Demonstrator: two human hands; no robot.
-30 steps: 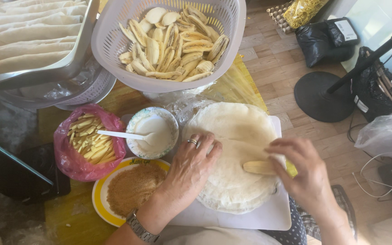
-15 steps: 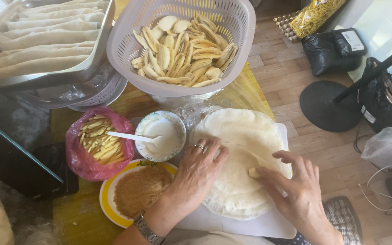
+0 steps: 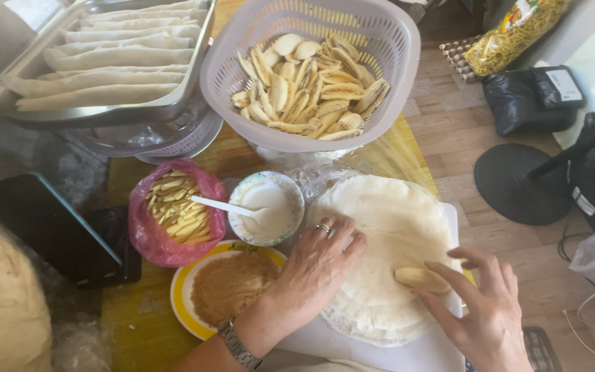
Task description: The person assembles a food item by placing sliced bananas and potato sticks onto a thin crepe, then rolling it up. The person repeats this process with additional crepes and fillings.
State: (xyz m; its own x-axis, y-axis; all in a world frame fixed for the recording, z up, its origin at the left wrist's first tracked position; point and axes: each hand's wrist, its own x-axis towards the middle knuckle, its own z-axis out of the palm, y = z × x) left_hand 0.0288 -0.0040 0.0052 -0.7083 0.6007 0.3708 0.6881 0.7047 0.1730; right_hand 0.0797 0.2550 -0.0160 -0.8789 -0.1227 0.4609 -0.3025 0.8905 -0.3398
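- Your left hand lies flat, fingers spread, still pinning the stack of round white wrappers on the white board.
- Your right hand, fingers loosely curled and open, has come down over a banana slice, which now lies on the top wrapper's right side, fingertips touching it.
- The slice has shifted lower and nearer you than a second ago; it looks placed for rolling.
- Basket of banana slices sits behind.

The right hand now lies lower on the round wrapper than one second ago, its fingers over the banana slice. The left hand is spread flat just beside that slice, slightly nearer than before.
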